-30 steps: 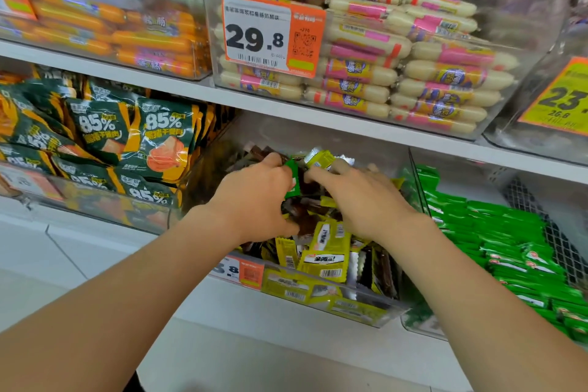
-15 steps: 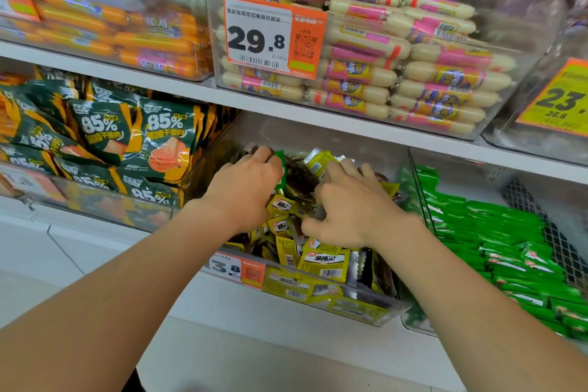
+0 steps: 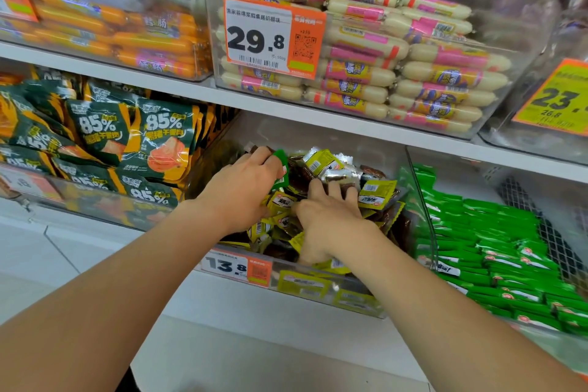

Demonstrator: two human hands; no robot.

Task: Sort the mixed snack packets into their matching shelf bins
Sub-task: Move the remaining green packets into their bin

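A clear middle bin on the lower shelf holds several yellow packets mixed with brown ones. My left hand is inside it and pinches a small green packet between thumb and fingers. My right hand lies on the pile just to the right, fingers spread and pressing down among the yellow packets. The bin to the right is full of matching green packets.
A bin of dark green and orange "85%" pouches stands to the left. On the shelf above are orange sausages and pale pink-labelled sausages. A clear divider wall separates the middle bin from the green one.
My right hand has slid down and forward over the pile and spread its fingers. My left hand has kept hold of the green packet and shifted slightly back in the bin.
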